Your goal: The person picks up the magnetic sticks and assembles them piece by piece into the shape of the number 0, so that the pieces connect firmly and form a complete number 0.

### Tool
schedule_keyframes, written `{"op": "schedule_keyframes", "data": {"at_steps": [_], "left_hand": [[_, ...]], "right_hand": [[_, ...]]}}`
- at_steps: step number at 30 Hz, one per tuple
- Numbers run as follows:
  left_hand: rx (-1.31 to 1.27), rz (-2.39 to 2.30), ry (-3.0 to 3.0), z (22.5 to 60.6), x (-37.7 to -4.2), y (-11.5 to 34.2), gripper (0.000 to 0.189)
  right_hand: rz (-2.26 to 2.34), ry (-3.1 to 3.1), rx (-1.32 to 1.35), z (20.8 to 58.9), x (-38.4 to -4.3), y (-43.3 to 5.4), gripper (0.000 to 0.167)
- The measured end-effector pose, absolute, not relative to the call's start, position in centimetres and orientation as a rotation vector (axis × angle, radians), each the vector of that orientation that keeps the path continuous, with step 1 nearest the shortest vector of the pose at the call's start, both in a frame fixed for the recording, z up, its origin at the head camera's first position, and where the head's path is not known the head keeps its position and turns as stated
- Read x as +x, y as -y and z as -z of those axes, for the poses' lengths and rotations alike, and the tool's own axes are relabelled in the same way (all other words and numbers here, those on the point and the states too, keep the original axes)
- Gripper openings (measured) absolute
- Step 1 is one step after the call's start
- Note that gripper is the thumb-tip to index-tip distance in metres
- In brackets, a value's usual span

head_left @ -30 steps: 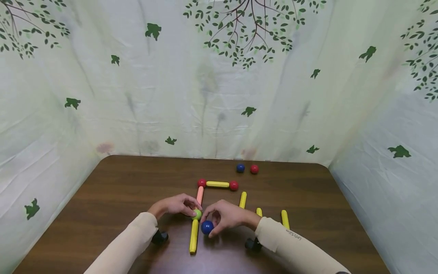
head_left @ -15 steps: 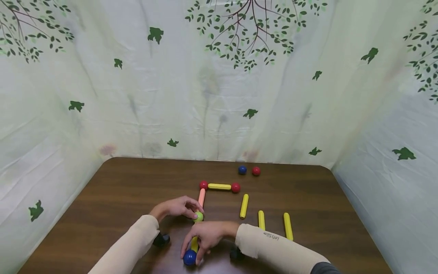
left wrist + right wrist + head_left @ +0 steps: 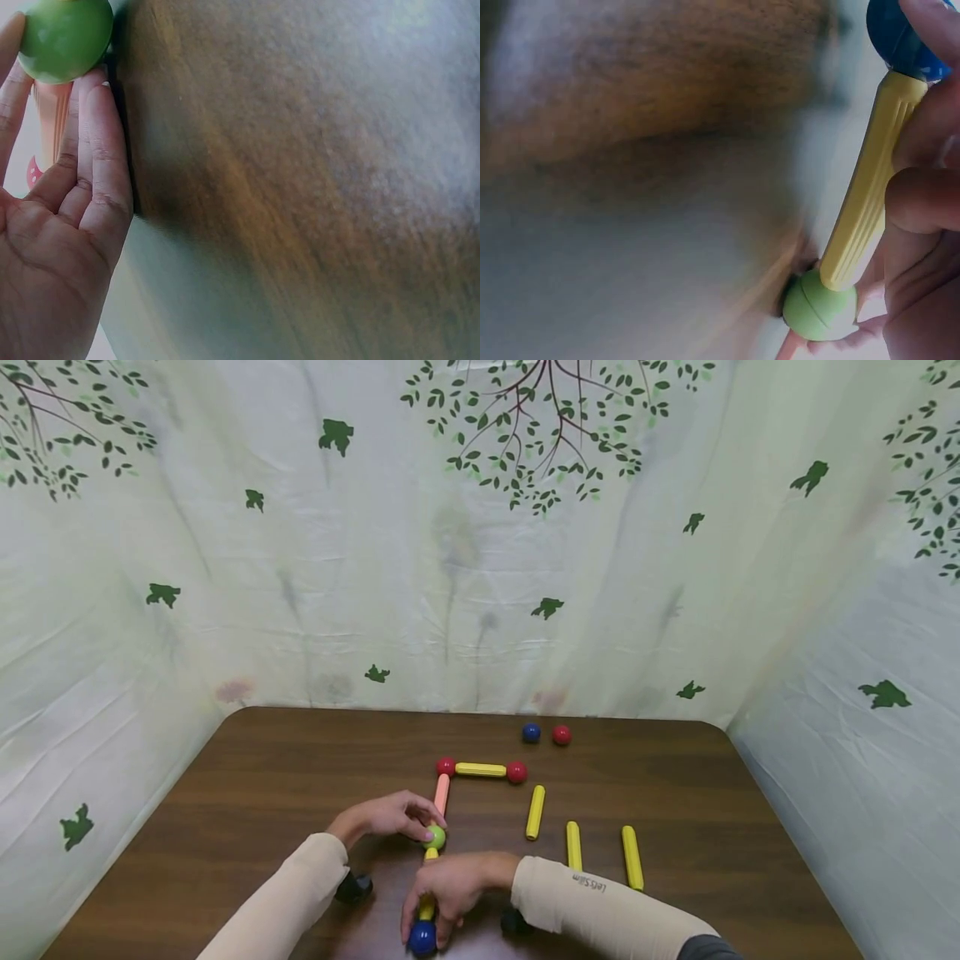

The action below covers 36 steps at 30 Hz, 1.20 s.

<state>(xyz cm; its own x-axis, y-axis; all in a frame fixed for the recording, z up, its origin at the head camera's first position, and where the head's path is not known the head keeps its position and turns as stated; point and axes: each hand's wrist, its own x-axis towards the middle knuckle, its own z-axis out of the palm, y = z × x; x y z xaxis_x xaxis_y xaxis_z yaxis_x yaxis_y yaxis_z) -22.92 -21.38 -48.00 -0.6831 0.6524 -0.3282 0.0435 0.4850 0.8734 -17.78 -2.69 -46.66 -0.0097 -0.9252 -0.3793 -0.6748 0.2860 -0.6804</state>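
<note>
In the head view my left hand (image 3: 390, 815) pinches a light green ball (image 3: 434, 837) between thumb and fingers. A salmon stick (image 3: 442, 795) runs from that ball to a red ball (image 3: 446, 767) farther back. From there a yellow stick (image 3: 481, 770) leads right to a second red ball (image 3: 516, 772). My right hand (image 3: 459, 885) grips a blue ball (image 3: 422, 937) at the near end of another yellow stick (image 3: 866, 187). In the right wrist view this stick meets the blue ball at one end and the green ball (image 3: 820, 306) at the other.
Right of the joined pieces, three loose yellow sticks (image 3: 536, 812) lie on the brown table (image 3: 300, 760); my right sleeve (image 3: 577, 893) is close to two of them. A loose blue ball (image 3: 531, 732) and red ball (image 3: 562, 735) sit near the back edge, before a leaf-printed cloth (image 3: 480, 568).
My right hand has carried the blue ball left and toward me, from beside the yellow stick to its near end. My left hand has stayed at the green ball.
</note>
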Motion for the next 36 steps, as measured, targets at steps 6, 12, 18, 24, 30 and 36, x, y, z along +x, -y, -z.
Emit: {"op": "schedule_keyframes", "data": {"at_steps": [6,12,18,24,30,36], "left_hand": [[0.557,-1.186,-2.085,48.0,-22.9,21.4,0.019],[0.599,-1.198,-2.073,47.9,-23.0,21.4,0.021],[0.619,-1.204,-2.079,47.8,-22.9,21.4,0.022],[0.620,-1.194,-2.075,47.8,-23.1,21.4,0.022],[0.597,-1.183,-2.097,48.0,-23.1,21.4,0.022],[0.542,-1.159,-2.129,48.0,-23.1,21.4,0.020]], "right_hand": [[0.379,-1.740,-1.466,47.0,-17.8,2.6,0.035],[0.395,-1.741,-1.486,47.0,-17.9,2.4,0.036],[0.429,-1.779,-1.585,46.9,-17.9,2.2,0.042],[0.615,-1.834,-1.529,46.3,-18.8,0.1,0.037],[0.941,-1.863,-1.252,46.2,-20.9,-3.8,0.029],[1.008,-2.040,-1.167,45.9,-23.5,-7.7,0.023]]}}
